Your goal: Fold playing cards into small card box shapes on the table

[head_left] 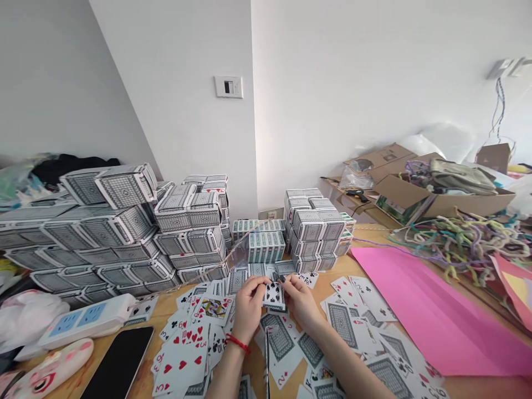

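Both of my hands pinch a spade playing card (273, 295) above the table, my left hand (249, 303) at its left edge and my right hand (300, 296) at its upper right. Whether it is folded or joined to other cards cannot be made out. A red string bracelet (238, 343) circles my left wrist. Loose playing cards lie around and beneath my forearms, among them a three of hearts (182, 363) on the left and a face-down card (279, 339) between my arms. Just beyond my hands, more face-down cards (238, 280) overlap.
Blocks built from folded cards stack high at left (120, 224), centre-left (189, 221) and behind my right hand (311, 230). Green card boxes (266, 246) stand between. A phone (118, 363), power strip (87, 321), pink paper (432, 310), tangled yarn (469, 238) and cardboard box (453, 205) surround the workspace.
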The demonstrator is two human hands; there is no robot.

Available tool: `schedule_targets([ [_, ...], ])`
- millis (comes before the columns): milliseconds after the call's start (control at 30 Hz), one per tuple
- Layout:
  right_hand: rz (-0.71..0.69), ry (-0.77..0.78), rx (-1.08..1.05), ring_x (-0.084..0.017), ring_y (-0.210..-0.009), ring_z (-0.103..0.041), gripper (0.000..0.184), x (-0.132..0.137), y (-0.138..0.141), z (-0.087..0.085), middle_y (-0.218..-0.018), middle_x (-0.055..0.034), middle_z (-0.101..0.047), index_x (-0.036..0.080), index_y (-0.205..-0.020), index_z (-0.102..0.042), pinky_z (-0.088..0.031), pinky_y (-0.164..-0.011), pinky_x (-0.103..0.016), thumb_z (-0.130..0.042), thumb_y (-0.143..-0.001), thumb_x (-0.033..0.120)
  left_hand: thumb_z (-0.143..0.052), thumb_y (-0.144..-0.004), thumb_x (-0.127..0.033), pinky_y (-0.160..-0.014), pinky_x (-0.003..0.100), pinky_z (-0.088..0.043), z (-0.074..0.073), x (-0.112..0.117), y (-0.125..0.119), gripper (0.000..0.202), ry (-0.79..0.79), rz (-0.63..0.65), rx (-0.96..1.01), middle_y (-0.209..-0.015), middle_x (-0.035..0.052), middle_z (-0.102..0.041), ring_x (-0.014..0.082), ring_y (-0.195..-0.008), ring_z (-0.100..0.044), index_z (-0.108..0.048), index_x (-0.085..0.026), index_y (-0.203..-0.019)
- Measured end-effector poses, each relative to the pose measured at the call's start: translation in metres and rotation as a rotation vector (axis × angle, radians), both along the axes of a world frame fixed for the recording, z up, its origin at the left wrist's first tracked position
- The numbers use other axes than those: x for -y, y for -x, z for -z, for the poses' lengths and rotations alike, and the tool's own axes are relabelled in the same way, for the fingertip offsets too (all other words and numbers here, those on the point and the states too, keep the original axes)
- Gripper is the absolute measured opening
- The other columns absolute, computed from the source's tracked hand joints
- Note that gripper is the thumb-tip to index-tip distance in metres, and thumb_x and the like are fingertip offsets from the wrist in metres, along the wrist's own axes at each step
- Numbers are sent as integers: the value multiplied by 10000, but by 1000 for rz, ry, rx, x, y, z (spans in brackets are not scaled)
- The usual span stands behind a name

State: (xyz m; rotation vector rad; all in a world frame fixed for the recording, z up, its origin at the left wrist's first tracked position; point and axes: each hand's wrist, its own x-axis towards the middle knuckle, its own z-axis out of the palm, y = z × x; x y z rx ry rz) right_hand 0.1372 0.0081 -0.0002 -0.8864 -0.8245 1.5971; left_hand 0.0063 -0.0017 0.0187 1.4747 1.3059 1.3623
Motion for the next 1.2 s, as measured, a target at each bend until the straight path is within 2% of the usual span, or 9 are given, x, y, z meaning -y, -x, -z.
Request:
schedule_targets([
  [100, -104, 24, -6, -106, -509, -459, 265, -1, -3, -1, -580, 29, -478, 188, -666, -513, -386, -501, -228, -641, -635, 418, -450, -730, -227, -721, 266, -415, 0, 0, 1, 174, -39, 6, -3, -805, 41, -605, 181, -790, -551, -620, -191, -720],
  [267, -274, 46, -43, -112, -579, -545, 261, -2, -11, -3, -626, 1, -552, 150, -685, -565, -454, -617, -272, -704, -603, 355, -439, -730, -186, -730, 273, -415, 3, -1, 2, 183, -107, 0, -25, -759, 38, -592, 178, -776, -549, -589, -193, -625],
  [367, -242, 19, -23, -116, -577, -562, 269, -2, -11, -1, -617, 4, -566, 152, -684, -563, -473, -631, -297, -714, -592, 356, -435, -726, -183, -736, 273, -418, 5, -1, 1, 193, -96, -6, -21, -765, 40, -597, 183, -795, -551, -583, -201, -603],
  [600, -91, -49, 71, -107, -490, -530, 305, -1, 0, 5, -549, 28, -537, 165, -654, -524, -457, -531, -269, -696, -586, 408, -439, -710, -204, -776, 292, -410, 4, 0, -4, 150, -39, 24, 91, -786, 40, -602, 194, -821, -555, -571, -186, -641],
  [700, -58, -95, 132, -104, -477, -508, 280, -1, 4, 10, -552, 34, -528, 179, -667, -516, -437, -515, -262, -662, -618, 413, -433, -706, -180, -788, 290, -410, 2, 2, -4, 206, 26, 94, 180, -861, 38, -617, 189, -850, -560, -584, -186, -846],
  [767, -54, -130, 166, -108, -474, -498, 248, 0, 5, 12, -553, 35, -521, 190, -678, -510, -420, -506, -258, -637, -643, 400, -479, -706, -199, -784, 289, -411, 2, 3, -4, 298, 57, 75, 181, -876, 37, -622, 183, -845, -565, -540, -190, -997],
  [800, -54, -147, 180, -113, -474, -495, 231, 0, 5, 13, -550, 35, -517, 195, -684, -507, -410, -499, -256, -624, -655, 393, -512, -700, -222, -776, 287, -413, 2, 2, -4, 310, 65, 51, 155, -866, 38, -624, 184, -835, -568, -536, -187, -1007],
  [967, -39, -236, 282, -141, -525, -492, 160, 4, 5, 12, -563, 22, -506, 204, -692, -505, -384, -521, -261, -566, -701, 352, -577, -673, -329, -689, 277, -418, 4, 0, -5, 162, 81, -4, -71, -756, 37, -636, 192, -746, -577, -607, -176, -717],
  [1200, -1, -295, 404, -128, -517, -430, 159, 5, 4, 10, -570, 27, -453, 198, -679, -489, -348, -507, -244, -539, -719, 343, -575, -680, -351, -662, 266, -418, 6, 0, -5, 190, 106, -45, -44, -713, 33, -641, 186, -705, -574, -624, -171, -714],
])
